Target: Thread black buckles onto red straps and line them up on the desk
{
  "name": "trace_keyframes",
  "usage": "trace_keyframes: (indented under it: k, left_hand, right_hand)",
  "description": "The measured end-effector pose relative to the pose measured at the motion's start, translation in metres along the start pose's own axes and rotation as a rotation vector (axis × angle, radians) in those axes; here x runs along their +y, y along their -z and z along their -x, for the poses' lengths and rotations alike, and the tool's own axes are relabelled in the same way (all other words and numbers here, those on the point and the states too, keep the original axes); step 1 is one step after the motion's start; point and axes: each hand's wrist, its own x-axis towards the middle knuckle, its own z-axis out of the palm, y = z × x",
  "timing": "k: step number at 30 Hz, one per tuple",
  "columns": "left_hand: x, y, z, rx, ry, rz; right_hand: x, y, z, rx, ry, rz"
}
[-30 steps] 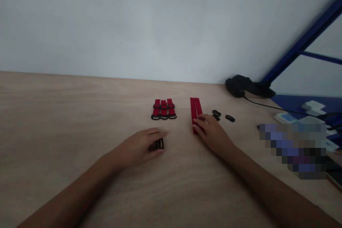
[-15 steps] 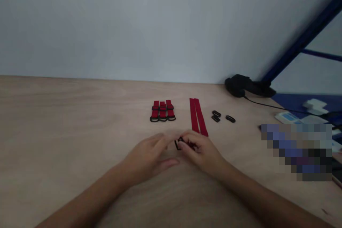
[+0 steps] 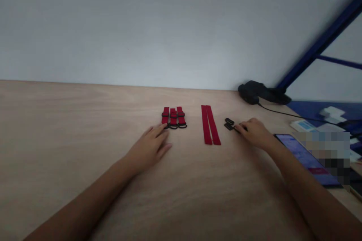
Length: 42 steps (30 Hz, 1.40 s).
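Note:
Several short red straps fitted with black buckles (image 3: 173, 117) lie side by side on the wooden table (image 3: 85, 128). My left hand (image 3: 148, 147) rests just in front of them, fingers apart, its fingertips at the lower left strap end. Two long loose red straps (image 3: 210, 125) lie flat in the middle. My right hand (image 3: 253, 133) is farther right, its fingertips reaching a small cluster of black plastic buckles (image 3: 229, 124). A dark bit shows at those fingertips, and I cannot tell whether it is held.
A black device (image 3: 260, 93) with a thin cable sits at the back edge by the wall. A smartphone (image 3: 304, 156) lies to the right of my right hand, partly under a blurred patch. A blue metal frame (image 3: 319, 49) rises at upper right.
My hands have parted. The right went rightward to the black buckles, the left forward to the strap row. The black buckle between them no longer shows, and the smartphone has come into fuller view.

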Motion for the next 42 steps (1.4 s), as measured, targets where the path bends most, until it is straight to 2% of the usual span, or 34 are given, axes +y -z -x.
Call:
trace_keyframes:
  k: [3, 7, 12, 13, 17, 21, 23, 27, 29, 31, 35, 38, 42]
  left_hand:
    - [0.002, 0.003, 0.0, 0.027, 0.002, 0.003]
    - [0.005, 0.011, -0.002, 0.078, 0.032, 0.048]
    - [-0.008, 0.019, -0.001, 0.164, 0.11, -0.016]
    - [-0.012, 0.02, 0.0, 0.154, 0.106, -0.031]
    - [-0.025, 0.025, 0.004, -0.022, 0.031, 0.001]
    - [-0.016, 0.033, 0.008, -0.116, -0.007, 0.126]
    - [-0.006, 0.035, 0.009, -0.19, 0.0, 0.248]
    - [0.01, 0.033, 0.012, -0.206, -0.042, 0.309]
    - [0.014, 0.032, 0.012, -0.208, -0.07, 0.296]
    - [0.017, 0.031, 0.012, -0.223, -0.075, 0.312]
    - [0.024, 0.029, 0.011, -0.197, -0.095, 0.368]
    - [0.031, 0.027, 0.013, -0.149, -0.116, 0.4]
    - [0.038, 0.026, 0.012, -0.104, -0.123, 0.435]
  right_hand:
    - [0.001, -0.001, 0.001, 0.007, -0.001, -0.012]
    - [0.004, -0.002, 0.001, 0.078, -0.087, -0.058]
    - [-0.001, 0.0, 0.0, 0.191, -0.152, -0.112]
    - [-0.003, 0.0, 0.0, 0.185, -0.137, -0.137]
    - [-0.014, -0.001, 0.002, 0.159, -0.071, -0.182]
    - [-0.026, 0.001, 0.005, 0.17, -0.02, -0.223]
    - [-0.035, 0.006, 0.008, 0.206, 0.03, -0.275]
    - [-0.071, 0.019, 0.023, 0.262, 0.167, -0.415]
    - [-0.095, 0.027, 0.036, 0.213, 0.268, -0.508]
    - [-0.121, 0.032, 0.051, 0.102, 0.396, -0.573]
    - [-0.161, 0.029, 0.076, -0.054, 0.585, -0.631]
    - [-0.176, 0.02, 0.082, -0.072, 0.581, -0.692]
    - [-0.181, 0.01, 0.082, -0.036, 0.48, -0.74]
